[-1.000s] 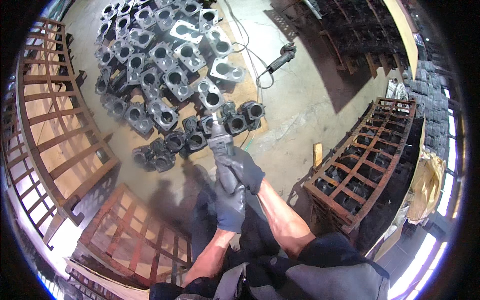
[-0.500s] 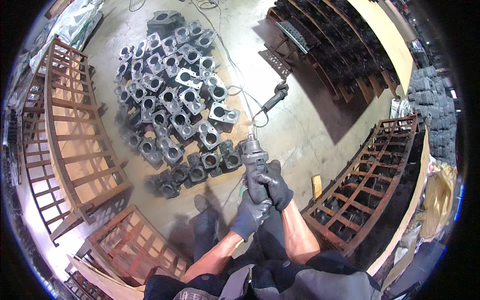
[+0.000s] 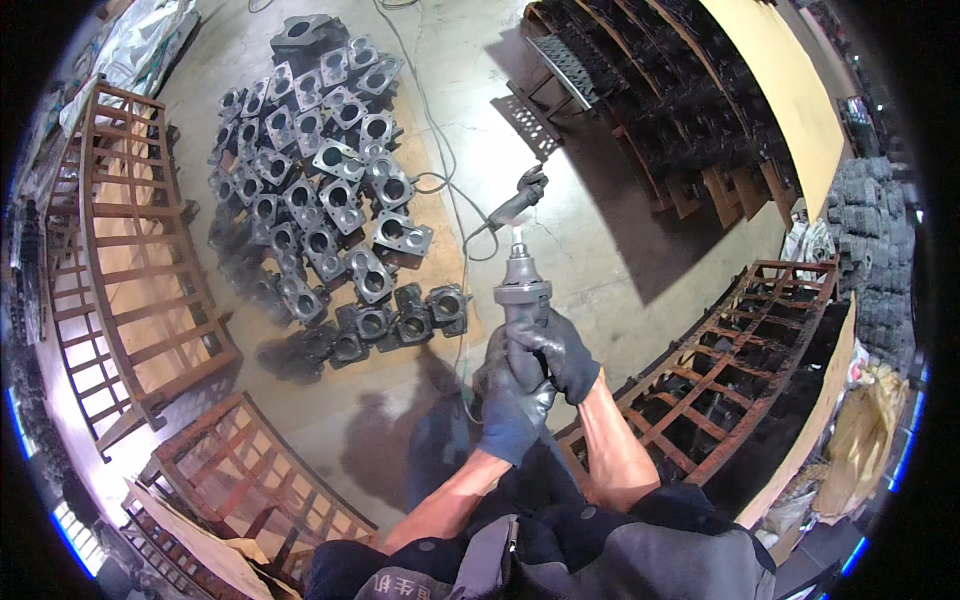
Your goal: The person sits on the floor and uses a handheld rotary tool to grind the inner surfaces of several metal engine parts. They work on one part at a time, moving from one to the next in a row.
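Power tool (image 3: 523, 292), left hand (image 3: 512, 418) wrapped round its rear and right hand (image 3: 570, 364) clamped on its body, has swung right of the castings (image 3: 372, 282). Tip (image 3: 517, 238) now points toward the corded tool (image 3: 514, 204) on the floor (image 3: 595, 270), so likely no casting contact.

pale printed characters (image 3: 402, 585) on jacket (image 3: 625, 552)

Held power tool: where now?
In the head view, the power tool is just right of centre, gripped by the left hand and right hand, right of the metal castings, with a dark tool appearing just above its tip.
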The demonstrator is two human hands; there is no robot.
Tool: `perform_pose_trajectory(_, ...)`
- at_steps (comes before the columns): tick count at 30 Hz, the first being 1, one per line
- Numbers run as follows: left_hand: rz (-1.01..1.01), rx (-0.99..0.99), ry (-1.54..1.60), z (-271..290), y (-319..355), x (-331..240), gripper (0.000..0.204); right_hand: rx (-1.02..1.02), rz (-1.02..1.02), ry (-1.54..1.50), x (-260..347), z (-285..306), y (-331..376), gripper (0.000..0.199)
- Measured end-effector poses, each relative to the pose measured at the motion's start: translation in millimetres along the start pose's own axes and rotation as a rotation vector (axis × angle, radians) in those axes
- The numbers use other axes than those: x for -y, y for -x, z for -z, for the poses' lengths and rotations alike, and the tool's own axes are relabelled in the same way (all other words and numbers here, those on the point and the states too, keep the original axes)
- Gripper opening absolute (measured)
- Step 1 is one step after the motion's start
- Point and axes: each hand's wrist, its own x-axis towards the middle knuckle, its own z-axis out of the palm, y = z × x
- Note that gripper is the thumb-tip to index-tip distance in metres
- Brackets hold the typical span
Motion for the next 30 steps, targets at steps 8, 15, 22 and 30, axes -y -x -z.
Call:
perform_pose_trajectory(8,-0.048,0.027,-0.04,42.8,-24.0,69.0,0.049,-0.323,-0.065,0.471,35.1,177.6,-39.9,0.028)
perform_pose_trajectory(15,0.098,-0.716,-0.393,168.1,-66.0,272.4,0.033,-0.479,-0.115,1.467,-50.7,495.4,-151.2,0.046)
perform_pose_trajectory(22,0.329,-0.731,-0.558,147.3,-117.9,377.5,0.042,-0.373,-0.3,1.452,-128.1,505.0,-243.2,0.072)
perform_pose_trajectory(30,0.279,-0.28,-0.806,84.3,-239.7,432.1,0.046,-0.392,-0.479,1.592,-260.5,459.1,-299.0,0.062)
